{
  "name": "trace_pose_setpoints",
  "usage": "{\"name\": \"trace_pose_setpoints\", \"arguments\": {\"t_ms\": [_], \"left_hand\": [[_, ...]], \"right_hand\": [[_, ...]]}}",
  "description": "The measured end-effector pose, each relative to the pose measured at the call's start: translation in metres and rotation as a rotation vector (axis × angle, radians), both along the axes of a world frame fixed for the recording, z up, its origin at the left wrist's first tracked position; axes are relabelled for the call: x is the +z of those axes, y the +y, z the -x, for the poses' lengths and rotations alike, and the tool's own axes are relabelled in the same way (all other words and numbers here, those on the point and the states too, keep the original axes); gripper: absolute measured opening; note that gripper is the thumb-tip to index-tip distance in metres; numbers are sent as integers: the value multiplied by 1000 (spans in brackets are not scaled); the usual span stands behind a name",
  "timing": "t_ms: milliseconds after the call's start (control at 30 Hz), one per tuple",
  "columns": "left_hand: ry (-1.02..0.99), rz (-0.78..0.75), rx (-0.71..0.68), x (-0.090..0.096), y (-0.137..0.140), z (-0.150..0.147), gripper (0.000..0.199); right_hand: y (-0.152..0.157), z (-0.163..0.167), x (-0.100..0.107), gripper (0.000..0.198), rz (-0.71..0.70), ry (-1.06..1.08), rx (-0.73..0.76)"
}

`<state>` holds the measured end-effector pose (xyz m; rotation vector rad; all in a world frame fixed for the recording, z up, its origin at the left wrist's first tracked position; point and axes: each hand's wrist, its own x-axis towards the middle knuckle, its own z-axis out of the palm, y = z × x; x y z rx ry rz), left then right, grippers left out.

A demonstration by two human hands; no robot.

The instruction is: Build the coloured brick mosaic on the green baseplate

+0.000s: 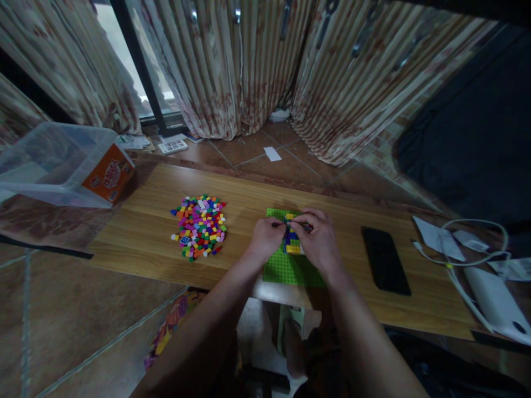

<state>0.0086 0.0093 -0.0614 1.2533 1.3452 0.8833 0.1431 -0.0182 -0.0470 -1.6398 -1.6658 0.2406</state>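
Observation:
A green studded baseplate (286, 271) lies near the front edge of the wooden board. On it stands a small build of yellow, blue and other toy bricks (293, 247). My left hand (269, 236) is at the left side of the build, its thumb and fingers pinched together. From the right, my right hand (318, 235) reaches over the build, with thumb and fingertips closed at its upper part. Whatever is between the fingertips of either hand is too small or hidden to make out. My right hand covers part of the bricks.
Left of my hands lies a pile of loose coloured bricks (201, 226). A clear plastic bin (53, 160) with an orange label stands at the far left. To the right are a black phone (385, 260), a white cable (450, 276) and a white power adapter (495, 301).

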Motion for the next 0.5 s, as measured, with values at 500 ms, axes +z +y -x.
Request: {"name": "trace_pose_setpoints", "arguments": {"t_ms": [500], "left_hand": [[98,-45,-8,-1,1,-2,18]], "right_hand": [[4,5,-7,7,35,69,-105]]}}
